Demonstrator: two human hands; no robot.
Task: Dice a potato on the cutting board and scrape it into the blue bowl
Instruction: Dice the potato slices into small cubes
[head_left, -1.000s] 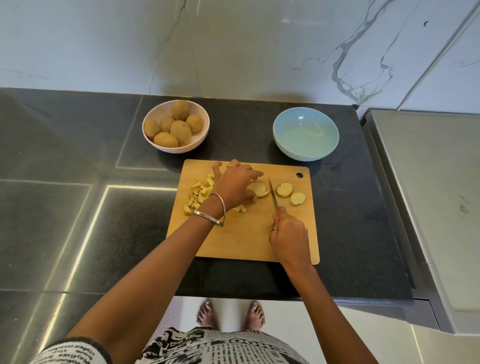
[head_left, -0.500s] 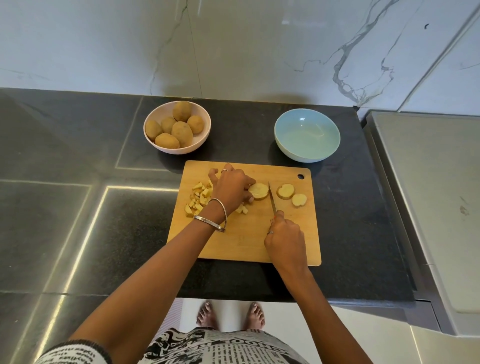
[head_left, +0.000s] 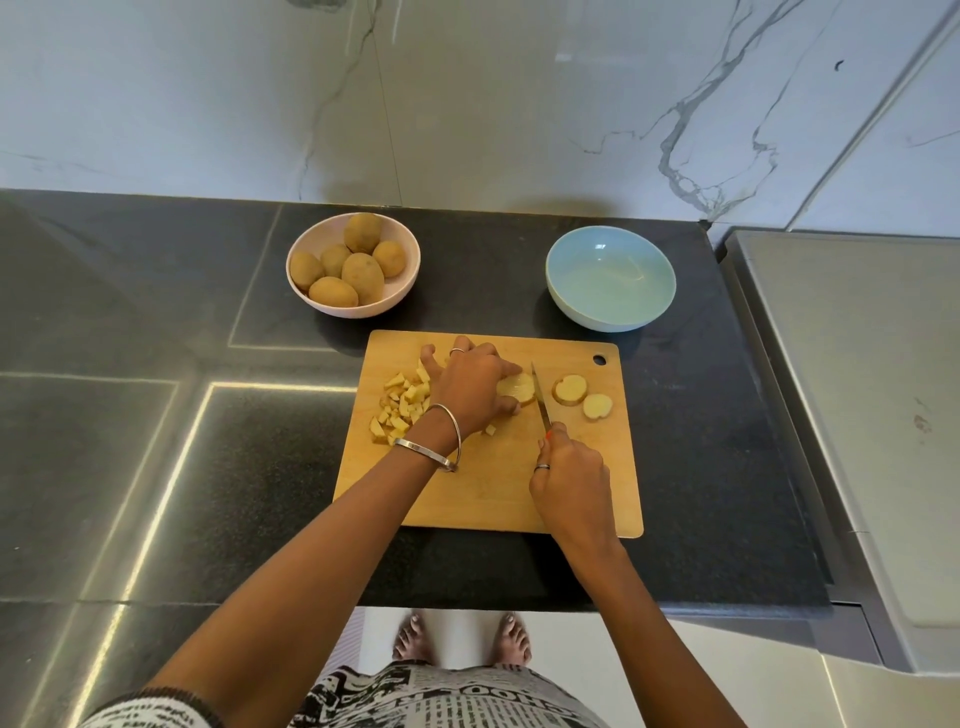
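Note:
On the wooden cutting board (head_left: 483, 488), my left hand (head_left: 475, 387) grips a potato slice (head_left: 517, 387) with curled fingers. My right hand (head_left: 569, 480) grips a knife (head_left: 540, 400) whose blade stands just right of that slice. Two more round slices (head_left: 570, 388) (head_left: 597, 406) lie to the right of the blade. A pile of diced potato (head_left: 402, 402) sits at the board's left, partly behind my left wrist. The blue bowl (head_left: 610, 278) stands behind the board at the right and holds nothing.
A pink bowl (head_left: 402, 239) with several whole potatoes stands behind the board at the left. The black counter (head_left: 701, 441) ends at a grey metal surface (head_left: 857, 389) on the right. A marble wall rises behind.
My left hand's fingers have curled in over the slice and drawn back slightly. The knife blade has stayed beside the slice. The bowls and loose slices have not moved.

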